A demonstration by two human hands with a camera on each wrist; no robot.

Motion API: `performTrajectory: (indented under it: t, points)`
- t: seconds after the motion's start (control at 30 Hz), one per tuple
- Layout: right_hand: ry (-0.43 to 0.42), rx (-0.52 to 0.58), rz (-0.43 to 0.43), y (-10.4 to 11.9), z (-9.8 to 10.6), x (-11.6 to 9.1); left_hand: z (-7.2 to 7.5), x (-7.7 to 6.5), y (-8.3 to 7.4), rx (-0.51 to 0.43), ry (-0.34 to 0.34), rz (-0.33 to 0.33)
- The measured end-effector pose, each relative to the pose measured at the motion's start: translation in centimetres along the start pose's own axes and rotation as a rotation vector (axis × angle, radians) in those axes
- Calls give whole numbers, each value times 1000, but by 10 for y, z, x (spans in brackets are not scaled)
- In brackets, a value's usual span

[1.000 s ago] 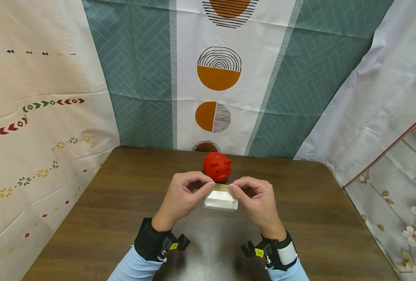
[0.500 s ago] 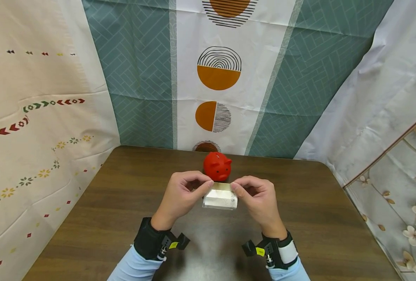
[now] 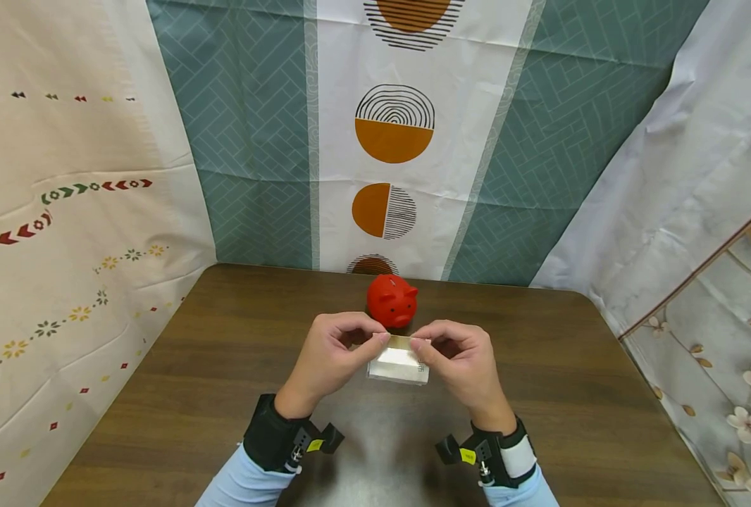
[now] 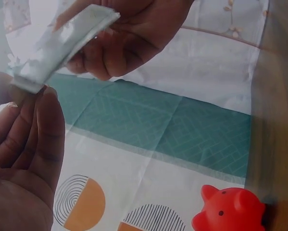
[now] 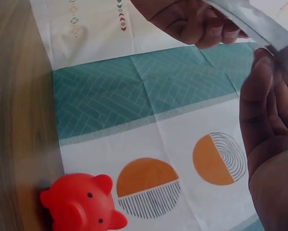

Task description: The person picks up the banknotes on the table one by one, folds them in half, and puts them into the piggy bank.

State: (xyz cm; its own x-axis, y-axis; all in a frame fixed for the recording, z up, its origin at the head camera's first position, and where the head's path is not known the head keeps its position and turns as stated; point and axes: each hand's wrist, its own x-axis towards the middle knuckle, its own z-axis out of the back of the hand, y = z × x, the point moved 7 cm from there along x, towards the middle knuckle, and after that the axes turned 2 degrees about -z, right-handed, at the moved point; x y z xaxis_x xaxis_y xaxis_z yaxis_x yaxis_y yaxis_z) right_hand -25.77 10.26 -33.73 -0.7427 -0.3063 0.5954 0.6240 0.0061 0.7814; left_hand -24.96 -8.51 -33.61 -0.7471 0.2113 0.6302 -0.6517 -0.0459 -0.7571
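Between both hands is a small, pale, shiny folded sheet (image 3: 398, 363) with a golden upper strip and dark print at its right side; its exact kind is unclear. My left hand (image 3: 329, 358) pinches its upper left corner between thumb and fingers. At the upper right corner my right hand (image 3: 466, 366) pinches it the same way. In the left wrist view the folded sheet (image 4: 62, 50) spans both hands, several layers thick and bright with glare. The right wrist view shows only part of the folded sheet (image 5: 259, 24). Just beyond the hands stands a red piggy bank (image 3: 392, 301), untouched.
A brown wooden table (image 3: 223, 338) lies beneath the hands. Behind it hangs a green and white patterned cloth (image 3: 255, 141). Pale cloths close in the left and right sides. The piggy bank sits near the table's far edge.
Both hands rise very slightly with the folded sheet, then come down a little towards the person. The grip stays on the two upper corners. The piggy bank has not moved.
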Motion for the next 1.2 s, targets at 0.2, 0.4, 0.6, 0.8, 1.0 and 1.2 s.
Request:
performTrajectory:
  t: [0.2,0.4,0.6,0.8,1.0,1.2]
  points:
    - [27,3,10,0,-4,0,-5,-1,0,-15,23,-20]
    - [45,26,28,1,-6,0,-6,-1,0,-14,32,-25]
    - [83,45,52,2,-10,0,-8,0,-2,-3,40,-51]
    - [71,5,28,1,-11,0,-9,0,-3,1,49,-30]
    - [40,-31,15,-1,-12,0,-10,-1,-3,13,58,-15]
    - [-61,-68,94,1,-12,2,-9,-1,1,60,-11,0]
